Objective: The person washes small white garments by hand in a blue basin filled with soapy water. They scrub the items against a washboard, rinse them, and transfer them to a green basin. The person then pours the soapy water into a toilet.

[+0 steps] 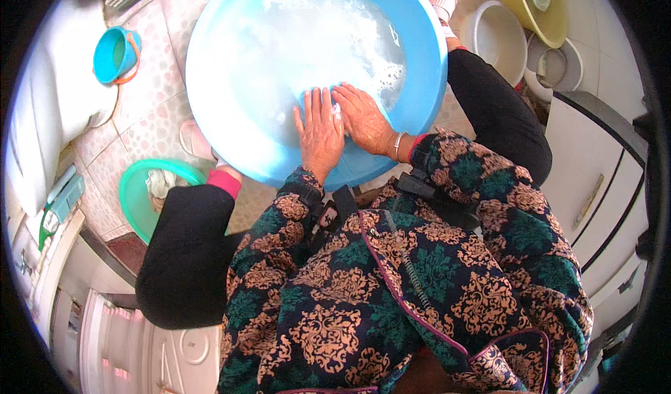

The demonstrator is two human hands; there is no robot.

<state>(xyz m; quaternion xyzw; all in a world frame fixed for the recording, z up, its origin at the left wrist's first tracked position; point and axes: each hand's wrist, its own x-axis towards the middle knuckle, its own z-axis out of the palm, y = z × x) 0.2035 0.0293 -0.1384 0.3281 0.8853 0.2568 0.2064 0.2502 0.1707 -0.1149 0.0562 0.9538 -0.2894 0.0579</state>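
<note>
A large blue plastic basin (427,74) with cloudy, sudsy water stands between my legs. Near its close edge, both my hands lie side by side, palms down, over the water. My left hand (321,132) has its fingers stretched away from me. Beside it, my right hand (363,118) slants in from the right, a silver bangle at the wrist. A small whitish bit, perhaps foam, shows between the hands. A blue piece shows at the fingertips; whether it is cloth or a board, and what lies under the palms, I cannot tell.
At the left stand a small blue bucket (111,56) with an orange handle and a green basin (131,200) holding a pale cloth (160,183). Upper right are a grey-white basin (498,42), a yellow basin (555,16) and a white tub (574,69). A white cabinet (582,158) stands right.
</note>
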